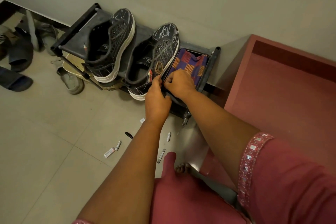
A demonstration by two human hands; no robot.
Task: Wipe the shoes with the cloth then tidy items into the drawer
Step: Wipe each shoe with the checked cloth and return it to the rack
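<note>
Two black lace-up shoes with white soles stand on top of a low black rack [76, 42]: the left shoe [111, 45] and the right shoe [154, 56]. Right of them a purple and orange checked cloth [189, 63] lies in a shallow black drawer [209, 67]. My left hand [157, 98] and my right hand [180, 82] meet at the cloth's near left corner, beside the right shoe's heel. The fingers of both hands are pinched on the cloth's edge there. The hands cover that corner of the drawer.
Several small items lie on the tiled floor near my arms: a black pen [128, 135], white tubes [169, 136] and a small white packet [109, 152]. Sandals and slippers [18, 56] crowd the floor at left. A red cabinet top [283, 85] stands at right.
</note>
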